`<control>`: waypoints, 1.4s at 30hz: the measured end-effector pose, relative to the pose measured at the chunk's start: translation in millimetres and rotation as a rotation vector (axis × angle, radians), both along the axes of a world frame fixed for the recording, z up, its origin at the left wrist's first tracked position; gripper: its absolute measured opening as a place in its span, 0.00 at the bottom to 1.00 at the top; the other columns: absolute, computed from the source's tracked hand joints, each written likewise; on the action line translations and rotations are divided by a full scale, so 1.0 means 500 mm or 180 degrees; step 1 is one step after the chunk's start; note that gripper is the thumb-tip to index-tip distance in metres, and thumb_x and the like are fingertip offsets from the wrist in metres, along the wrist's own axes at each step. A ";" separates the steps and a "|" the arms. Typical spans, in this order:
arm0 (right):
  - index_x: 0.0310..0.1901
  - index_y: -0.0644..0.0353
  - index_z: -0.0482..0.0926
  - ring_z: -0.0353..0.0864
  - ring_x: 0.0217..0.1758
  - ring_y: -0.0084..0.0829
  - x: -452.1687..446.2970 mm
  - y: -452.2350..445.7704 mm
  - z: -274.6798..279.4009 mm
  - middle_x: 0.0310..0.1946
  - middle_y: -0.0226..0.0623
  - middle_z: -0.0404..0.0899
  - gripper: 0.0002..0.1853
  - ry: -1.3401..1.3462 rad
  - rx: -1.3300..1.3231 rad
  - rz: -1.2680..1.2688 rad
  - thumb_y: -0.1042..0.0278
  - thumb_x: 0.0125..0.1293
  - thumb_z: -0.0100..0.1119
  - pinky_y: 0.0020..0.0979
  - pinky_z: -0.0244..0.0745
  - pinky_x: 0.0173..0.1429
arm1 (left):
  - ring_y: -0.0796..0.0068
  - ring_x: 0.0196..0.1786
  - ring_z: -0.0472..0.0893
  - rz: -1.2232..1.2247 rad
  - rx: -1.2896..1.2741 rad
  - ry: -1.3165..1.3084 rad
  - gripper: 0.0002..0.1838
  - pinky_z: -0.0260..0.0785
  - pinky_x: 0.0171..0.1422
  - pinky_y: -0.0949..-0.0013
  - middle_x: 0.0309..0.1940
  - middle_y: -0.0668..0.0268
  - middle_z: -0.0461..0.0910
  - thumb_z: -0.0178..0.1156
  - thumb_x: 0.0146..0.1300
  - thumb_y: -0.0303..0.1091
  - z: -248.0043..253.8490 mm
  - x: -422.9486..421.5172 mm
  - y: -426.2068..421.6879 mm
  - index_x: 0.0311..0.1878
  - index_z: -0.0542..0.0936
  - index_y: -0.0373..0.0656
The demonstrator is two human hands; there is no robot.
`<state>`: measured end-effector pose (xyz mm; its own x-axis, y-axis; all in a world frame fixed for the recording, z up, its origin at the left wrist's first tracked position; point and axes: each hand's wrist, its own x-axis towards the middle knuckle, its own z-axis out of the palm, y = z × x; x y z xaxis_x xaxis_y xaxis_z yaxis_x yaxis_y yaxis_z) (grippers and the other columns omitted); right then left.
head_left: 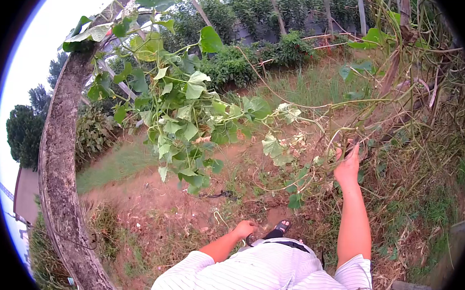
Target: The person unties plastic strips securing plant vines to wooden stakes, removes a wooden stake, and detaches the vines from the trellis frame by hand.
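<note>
My right hand (348, 165) is raised at arm's length into a tangle of thin climbing vines (379, 107). Its fingers are closed around vine stems, and leaves and stalks partly cover the fingertips. Close by hangs a wilted pale leaf (273, 145). My left hand (245, 229) is low near my waist with its fingers curled. A small dark shape shows just under it, too unclear to name. Left of centre, a thick clump of green vine leaves (184, 127) dangles from above.
A rough, curved post (61, 153) rises along the left side. Dry, tangled stems (429, 148) fill the right. Bare reddish soil (162, 199) with weeds lies below, and a sandalled foot (282, 226) stands on it. Bushy plants (231, 64) and stakes line the back.
</note>
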<state>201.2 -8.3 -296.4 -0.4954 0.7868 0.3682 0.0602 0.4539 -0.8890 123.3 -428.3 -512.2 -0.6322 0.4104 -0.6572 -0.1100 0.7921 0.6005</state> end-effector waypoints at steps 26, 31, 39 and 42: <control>0.58 0.70 0.63 0.79 0.49 0.57 -0.003 0.010 0.032 0.43 0.55 0.79 0.19 -0.0390 0.0435 -0.0139 0.76 0.68 0.50 0.48 0.73 0.54 | 0.72 0.32 0.83 0.0238 0.0127 -0.0568 0.21 0.75 0.35 0.70 0.36 0.60 0.85 0.64 0.62 0.33 -0.024 -0.010 0.016 0.56 0.80 0.30; 0.57 0.68 0.65 0.80 0.48 0.56 -0.002 0.012 0.033 0.42 0.54 0.80 0.17 -0.0395 0.0361 -0.0181 0.77 0.67 0.49 0.47 0.74 0.52 | 0.73 0.31 0.82 0.0165 0.0136 -0.0581 0.21 0.75 0.34 0.71 0.35 0.60 0.85 0.63 0.62 0.33 -0.017 -0.012 0.027 0.55 0.81 0.30; 0.61 0.66 0.64 0.81 0.49 0.46 -0.013 0.038 -0.007 0.46 0.49 0.82 0.22 -0.0670 0.0335 -0.0206 0.73 0.69 0.59 0.37 0.74 0.55 | 0.75 0.32 0.83 0.0209 0.0161 -0.0355 0.20 0.75 0.39 0.69 0.31 0.64 0.86 0.61 0.57 0.36 -0.048 -0.012 0.012 0.50 0.85 0.35; 0.61 0.66 0.65 0.82 0.48 0.47 -0.017 0.039 -0.012 0.45 0.48 0.83 0.22 -0.0541 0.0238 -0.0173 0.72 0.69 0.59 0.38 0.74 0.55 | 0.74 0.33 0.83 0.0210 0.0190 -0.0459 0.18 0.75 0.40 0.69 0.31 0.63 0.86 0.61 0.56 0.36 -0.038 -0.010 0.019 0.46 0.86 0.35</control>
<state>192.7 11.3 -302.4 -0.5130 0.7877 0.3412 0.2328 0.5102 -0.8279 118.2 -418.8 -531.0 -0.5600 0.4123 -0.7187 -0.2490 0.7436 0.6206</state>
